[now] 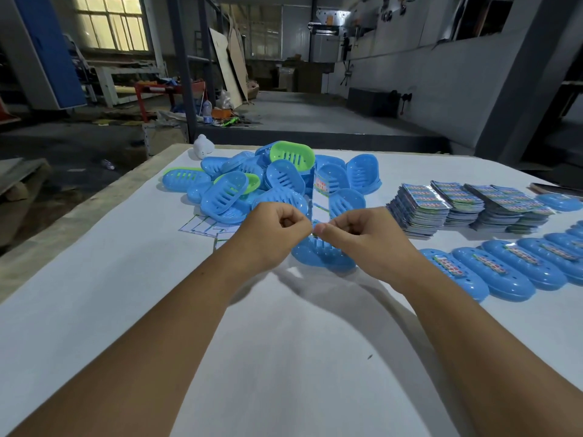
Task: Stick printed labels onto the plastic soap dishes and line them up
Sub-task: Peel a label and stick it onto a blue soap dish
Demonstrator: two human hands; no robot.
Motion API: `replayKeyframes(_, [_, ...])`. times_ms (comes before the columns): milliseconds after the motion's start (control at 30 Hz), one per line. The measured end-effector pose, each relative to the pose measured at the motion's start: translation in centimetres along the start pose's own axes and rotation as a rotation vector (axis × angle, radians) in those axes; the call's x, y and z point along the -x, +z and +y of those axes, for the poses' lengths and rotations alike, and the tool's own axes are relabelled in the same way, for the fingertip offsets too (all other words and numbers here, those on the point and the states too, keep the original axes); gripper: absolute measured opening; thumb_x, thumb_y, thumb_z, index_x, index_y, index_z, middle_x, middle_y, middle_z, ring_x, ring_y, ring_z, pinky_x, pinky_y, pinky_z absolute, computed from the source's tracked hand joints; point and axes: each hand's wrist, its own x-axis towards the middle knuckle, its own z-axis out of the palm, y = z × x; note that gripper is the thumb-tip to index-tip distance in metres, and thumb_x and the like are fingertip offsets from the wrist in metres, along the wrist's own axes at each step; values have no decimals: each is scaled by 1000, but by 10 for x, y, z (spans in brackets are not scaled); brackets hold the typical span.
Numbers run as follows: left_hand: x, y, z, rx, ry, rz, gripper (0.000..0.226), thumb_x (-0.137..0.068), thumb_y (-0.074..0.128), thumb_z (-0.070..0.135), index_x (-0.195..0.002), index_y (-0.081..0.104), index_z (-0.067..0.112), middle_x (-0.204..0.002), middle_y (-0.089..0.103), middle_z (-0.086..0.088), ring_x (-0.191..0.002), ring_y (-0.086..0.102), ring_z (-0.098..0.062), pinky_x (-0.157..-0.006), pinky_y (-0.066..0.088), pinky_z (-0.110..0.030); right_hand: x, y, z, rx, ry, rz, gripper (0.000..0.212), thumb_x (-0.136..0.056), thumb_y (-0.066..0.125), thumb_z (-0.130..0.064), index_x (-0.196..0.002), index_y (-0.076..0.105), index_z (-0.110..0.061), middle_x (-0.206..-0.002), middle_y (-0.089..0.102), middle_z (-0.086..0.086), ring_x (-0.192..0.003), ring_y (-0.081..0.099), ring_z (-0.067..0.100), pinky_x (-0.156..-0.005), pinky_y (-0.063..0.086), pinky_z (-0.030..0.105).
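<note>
Left hand point(273, 229) and right hand point(356, 236) both pinching the lower end of a narrow printed label strip point(320, 197), print too small to read. Blue slotted plastic soap dish point(321, 254) just beneath; heaped blue and green dishes point(271, 178) beyond, label stacks point(454, 206) and labelled row point(517, 266) rightward.

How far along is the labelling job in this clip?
Partly done. Done: a row of labelled blue dishes lined up at right. In hand: left hand and right hand pinch a label strip above one blue dish. Left: the unlabelled pile and label stacks.
</note>
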Motion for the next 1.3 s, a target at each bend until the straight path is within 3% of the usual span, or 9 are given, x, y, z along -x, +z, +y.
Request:
replayKeyframes(133, [1, 3, 0, 4, 20, -23, 14, -84, 70, 24, -70, 72, 23, -53, 52, 13, -50, 42, -3, -51, 37, -15, 1, 0, -2, -19, 13, -20, 25, -85, 78, -38, -71, 77, -17, -67, 69, 10, -59, 53, 15, -57, 42, 29])
replayKeyframes(300, [2, 9, -2, 4, 37, -18, 12, -82, 70, 23, -71, 72, 19, -53, 54, 13, -50, 42, -3, -53, 38, -17, 1, 1, -3, -4, 58, -9, 19, -85, 72, -26, -71, 78, -15, -67, 73, 0, -58, 61, 8, -41, 37, 14])
replayKeyframes(400, [2, 12, -3, -8, 10, 10, 16, -72, 64, 34, -70, 70, 20, -56, 56, 10, -53, 45, -6, -56, 41, -23, 1, 1, -2, 7, 79, 10, 19, -84, 70, -22, -69, 77, -14, -66, 72, -2, -55, 60, 7, -43, 39, 16])
replayKeyframes(567, [1, 11, -8, -5, -103, 137, 20, -62, 58, 41, -59, 59, 21, -48, 42, 14, -47, 36, -8, -42, 31, -15, -3, -2, 2, 30, 154, 109, 22, -83, 66, -21, -66, 75, -10, -64, 71, 1, -53, 54, 12, -54, 44, 28])
replayKeyframes(700, [-1, 7, -12, -52, -169, 188, 33, -64, 57, 41, -61, 51, 9, -51, 36, 9, -50, 30, -12, -46, 28, -23, -6, -5, 7, -42, 212, 183, 29, -85, 66, -18, -56, 72, -15, -55, 66, -7, -46, 50, 8, -43, 38, 18])
replayKeyframes(867, [-2, 0, -8, -102, -266, 196, 39, -73, 54, 38, -47, 32, 18, -48, 24, 7, -54, 26, -19, -55, 24, -31, -10, -9, 10, -35, 255, 269, 27, -84, 64, -20, -66, 72, -2, -51, 64, -9, -42, 47, 6, -38, 33, 16])
replayKeyframes(933, [-2, -6, -6, -201, -315, 208, 41, -80, 52, 37, -47, 39, 16, -46, 31, 1, -55, 33, -29, -56, 26, -33, -11, -11, 12, -13, 250, 294, 29, -84, 61, -22, -73, 71, 3, -54, 65, -9, -48, 47, 11, -45, 36, 21])
replayKeyframes(1033, [-2, -21, -5, -578, -357, 206, 36, -86, 48, 42, -77, 55, 9, -76, 57, -14, -80, 58, -36, -63, 36, -34, -10, -13, 13, 12, 242, 303, 30, -82, 60, -25, -74, 72, 2, -57, 68, -9, -51, 47, 12, -50, 39, 27])
replayKeyframes(1300, [2, -51, -10, -1104, -473, -44, 34, -73, 57, 55, -78, 45, 23, -80, 53, 6, -69, 46, -12, -58, 29, -29, -11, -9, 11, 75, 210, 267, 36, -74, 57, -34, -77, 70, -1, -78, 67, 18, -57, 46, 15, -56, 39, 31])
